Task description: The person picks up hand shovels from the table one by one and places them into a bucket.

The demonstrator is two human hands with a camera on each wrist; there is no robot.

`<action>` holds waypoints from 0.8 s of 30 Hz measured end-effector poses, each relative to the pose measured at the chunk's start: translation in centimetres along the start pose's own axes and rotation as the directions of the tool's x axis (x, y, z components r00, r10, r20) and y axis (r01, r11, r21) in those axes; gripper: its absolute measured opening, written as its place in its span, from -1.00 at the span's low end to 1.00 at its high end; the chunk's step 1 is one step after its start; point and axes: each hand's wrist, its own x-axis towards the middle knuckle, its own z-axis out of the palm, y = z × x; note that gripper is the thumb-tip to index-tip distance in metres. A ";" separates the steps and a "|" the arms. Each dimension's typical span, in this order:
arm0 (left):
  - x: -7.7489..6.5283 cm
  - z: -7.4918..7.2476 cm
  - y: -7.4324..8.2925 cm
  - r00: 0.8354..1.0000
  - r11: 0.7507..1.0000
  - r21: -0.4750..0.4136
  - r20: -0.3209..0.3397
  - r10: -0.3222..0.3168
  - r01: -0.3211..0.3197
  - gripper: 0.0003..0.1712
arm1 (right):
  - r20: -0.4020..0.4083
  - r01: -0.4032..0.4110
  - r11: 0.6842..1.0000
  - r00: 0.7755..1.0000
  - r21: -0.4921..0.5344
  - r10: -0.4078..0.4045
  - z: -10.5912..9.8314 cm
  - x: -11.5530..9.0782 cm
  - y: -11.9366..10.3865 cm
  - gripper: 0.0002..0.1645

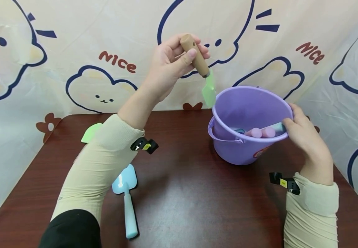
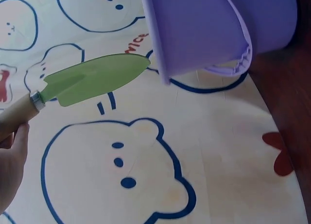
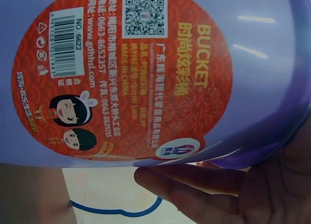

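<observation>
Left hand (image 1: 174, 65) raised with a green trowel (image 1: 209, 92), right hand (image 1: 310, 141) on a purple bucket (image 1: 231, 153).
The left arm (image 1: 96, 175) reaches up and forward, thumb and fingers wrapped round the wooden handle (image 1: 199, 63), blade angled down just beside the bucket's left rim (image 1: 215, 115). The right hand is clamped on the rim's opposite side, thumb over the edge. Pink handles (image 1: 268, 132) lie inside the bucket; a blue shovel (image 1: 130, 217) rests on the table (image 1: 204, 213).
</observation>
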 end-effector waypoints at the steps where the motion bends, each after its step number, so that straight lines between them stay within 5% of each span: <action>1: 0.0 0.2 -0.1 1.000 1.000 -0.003 0.005 -0.001 0.001 -0.77 | 0.001 -0.001 1.000 1.000 -0.003 0.001 0.0 0.0 0.0 -0.23; 15: 0.4 2.7 -1.7 0.992 0.998 0.022 0.111 0.054 -0.057 -0.73 | -0.014 0.011 0.999 1.000 -0.031 -0.012 0.0 0.1 0.1 -0.24; 24: -0.2 4.2 -4.4 0.984 1.000 0.003 0.177 0.013 -0.013 -0.69 | -0.011 0.027 0.999 1.000 -0.035 -0.027 -0.1 0.1 -0.1 -0.24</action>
